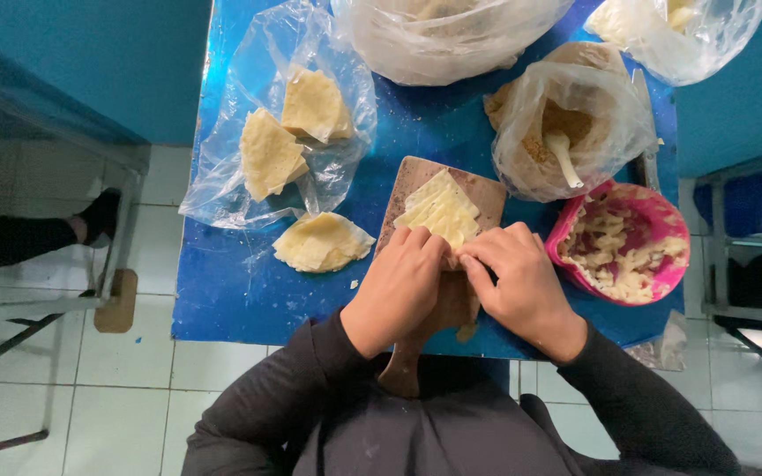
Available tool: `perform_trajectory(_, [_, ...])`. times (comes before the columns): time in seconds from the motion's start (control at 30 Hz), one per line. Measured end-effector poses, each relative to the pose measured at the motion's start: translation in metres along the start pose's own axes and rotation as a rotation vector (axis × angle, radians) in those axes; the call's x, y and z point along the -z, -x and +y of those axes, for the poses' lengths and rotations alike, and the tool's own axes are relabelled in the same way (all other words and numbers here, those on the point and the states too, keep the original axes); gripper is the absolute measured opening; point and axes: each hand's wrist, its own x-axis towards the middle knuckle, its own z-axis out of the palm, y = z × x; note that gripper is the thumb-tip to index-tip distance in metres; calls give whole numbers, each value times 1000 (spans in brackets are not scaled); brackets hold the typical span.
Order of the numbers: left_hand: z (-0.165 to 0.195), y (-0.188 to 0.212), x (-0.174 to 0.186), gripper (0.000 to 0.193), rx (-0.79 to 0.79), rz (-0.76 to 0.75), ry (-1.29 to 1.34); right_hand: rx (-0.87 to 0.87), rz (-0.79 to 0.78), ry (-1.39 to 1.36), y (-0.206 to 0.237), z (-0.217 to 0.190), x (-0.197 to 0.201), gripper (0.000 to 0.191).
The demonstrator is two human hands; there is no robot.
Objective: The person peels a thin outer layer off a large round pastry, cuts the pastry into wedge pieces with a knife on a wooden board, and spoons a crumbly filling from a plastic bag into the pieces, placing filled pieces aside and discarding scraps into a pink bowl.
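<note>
- Near edge: left hand (396, 286) and right hand (522, 286), both curled with fingertips pinched together on a small pale dough sheet (457, 257) at the near part of the wooden board (487, 196); how much of the sheet sits under the fingers not visible.
- Step in hand, judged as folding or sealing a wrapper: best done with even fingertip pressure along the edge, sheet kept flat on the board, remaining stack left undisturbed.
- Just beyond the fingertips: one fanned stack of wrappers (439, 210) on the same board; single sheets too thin to count.
- Left of the board: one folded pile of dough sheets (322, 241) on the blue tabletop (222, 291).
- Farther left: one clear plastic bag (222, 176) holding two more piles (268, 155), making three piles in all.
- Right: one pink bowl (654, 208) of pale shredded filling.
- Mid-far right: one bag of brown crumbs (566, 132) with one white spoon (563, 154) inside.
- Far edge: two more bulging plastic bags (443, 35), contents unclear; four bags altogether.
</note>
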Motion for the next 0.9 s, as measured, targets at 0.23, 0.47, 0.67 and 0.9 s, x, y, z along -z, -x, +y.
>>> perform_trajectory(0.23, [-6,-9,1,13,46,63,131,-84,20,-13,-8,2,-12,6])
perform_trajectory(0.47, [-12,-8,3,17,7,24,109,-29,35,-113,-9,8,-15,7])
perform_trajectory(0.67, [-11,-6,5,20,-46,-23,22,62,-29,-37,-6,-3,-6,22])
perform_trajectory(0.9, [-18,-18,9,9,71,-48,158,-94,-70,-61,-15,5,-10,9])
